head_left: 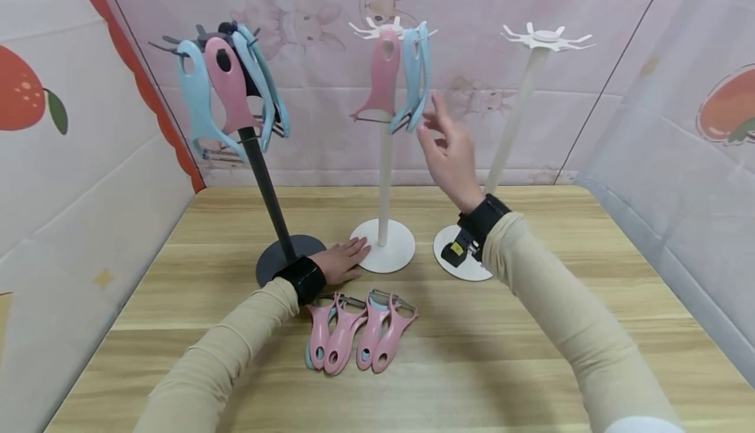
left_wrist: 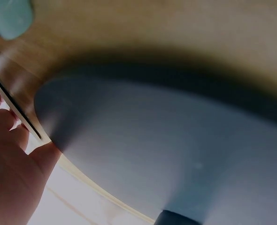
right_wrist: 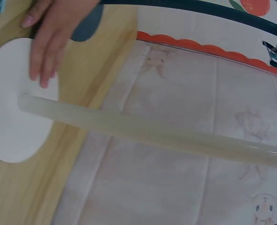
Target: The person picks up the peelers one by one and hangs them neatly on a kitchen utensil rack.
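My left hand rests with extended fingers on the white round base of the middle stand; the right wrist view shows those fingers on the base too. My right hand is raised beside two blue peelers hanging from the middle stand's hooks. Its fingers are slightly bent and hold nothing; whether a fingertip touches a peeler I cannot tell. A pink peeler hangs to their left. Several pink peelers lie on the table near my left wrist, with bits of blue ones showing underneath.
On the left, a black stand carries blue and pink peelers; its dark base fills much of the left wrist view. A third white stand with bare hooks stands at right, its base partly behind my right wrist. Printed cloth hangs behind.
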### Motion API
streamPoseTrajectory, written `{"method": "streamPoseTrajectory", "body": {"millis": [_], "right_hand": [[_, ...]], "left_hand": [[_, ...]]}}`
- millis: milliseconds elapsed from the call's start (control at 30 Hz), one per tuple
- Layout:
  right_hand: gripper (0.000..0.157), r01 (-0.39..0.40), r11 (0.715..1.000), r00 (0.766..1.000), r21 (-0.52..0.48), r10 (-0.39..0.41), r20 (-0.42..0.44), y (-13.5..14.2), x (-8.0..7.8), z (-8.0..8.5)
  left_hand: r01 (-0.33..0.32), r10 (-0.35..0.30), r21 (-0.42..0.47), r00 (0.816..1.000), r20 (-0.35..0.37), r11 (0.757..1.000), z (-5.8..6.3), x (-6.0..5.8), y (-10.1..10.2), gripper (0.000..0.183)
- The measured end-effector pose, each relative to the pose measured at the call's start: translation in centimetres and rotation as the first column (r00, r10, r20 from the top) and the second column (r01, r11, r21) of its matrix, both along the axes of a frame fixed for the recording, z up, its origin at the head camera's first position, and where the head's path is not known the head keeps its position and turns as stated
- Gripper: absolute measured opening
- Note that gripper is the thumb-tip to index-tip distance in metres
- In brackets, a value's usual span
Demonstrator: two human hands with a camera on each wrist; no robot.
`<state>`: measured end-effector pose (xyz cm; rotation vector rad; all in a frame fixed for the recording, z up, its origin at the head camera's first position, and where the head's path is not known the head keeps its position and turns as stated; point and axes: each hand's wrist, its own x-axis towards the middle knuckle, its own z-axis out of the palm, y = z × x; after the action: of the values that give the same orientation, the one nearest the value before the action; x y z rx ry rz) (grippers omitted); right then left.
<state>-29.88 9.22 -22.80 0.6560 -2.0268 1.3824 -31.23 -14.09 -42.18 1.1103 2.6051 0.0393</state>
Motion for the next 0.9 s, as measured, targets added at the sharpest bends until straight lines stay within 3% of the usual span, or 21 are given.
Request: {"method": "streamPoseTrajectory", "body": {"millis": [167,300,433,567,667,733,800,900], "right_hand": [[0.05,-0.046,0.994,0.999,0.098,0.044,0.027,0.2,1.2,-3.1],[0.049,-0.135,0.971,0.991,0.197,0.129,0.04,0.3,2.6,-5.8],[0.049,-0.226,0.931,0.974,0.288,0.224,0.042,0.1,4.2,-8.1],[0.051,-0.306,0.865,0.947,0.397,0.321,0.032,0.0,5.5,-10.0],[0.053,-0.377,0.783,0.914,0.495,0.401,0.063,-0.1,6.2,-11.0],[0.052,-0.415,0.704,0.891,0.576,0.441,0.102,-0.1,6.6,-11.6],[0.051,-0.435,0.6,0.869,0.671,0.476,0.138,-0.1,7.1,-12.1],[0.047,-0.406,0.416,0.836,0.814,0.528,0.147,-0.1,7.6,-13.0]], "left_hand": [[0.002,-0.002,-0.004,1.0,0.0,1.0,0.5,0.3,0.1,0.06],[0.008,-0.008,0.005,1.0,0.001,1.0,0.8,0.5,0.1,0.06],[0.017,-0.017,0.017,1.0,-0.003,1.0,0.6,0.4,0.0,0.059],[0.028,-0.028,0.023,0.999,-0.016,0.999,0.5,0.3,-0.2,0.06],[0.03,-0.029,0.029,0.999,-0.027,0.999,0.5,0.3,-0.3,0.059],[0.031,-0.03,0.031,0.999,-0.032,0.999,0.4,0.3,-0.3,0.059],[0.031,-0.03,0.035,0.999,-0.033,0.999,0.3,0.2,-0.3,0.059],[0.022,-0.022,0.022,0.999,-0.029,1.0,0.0,0.1,-0.2,0.059]]}}
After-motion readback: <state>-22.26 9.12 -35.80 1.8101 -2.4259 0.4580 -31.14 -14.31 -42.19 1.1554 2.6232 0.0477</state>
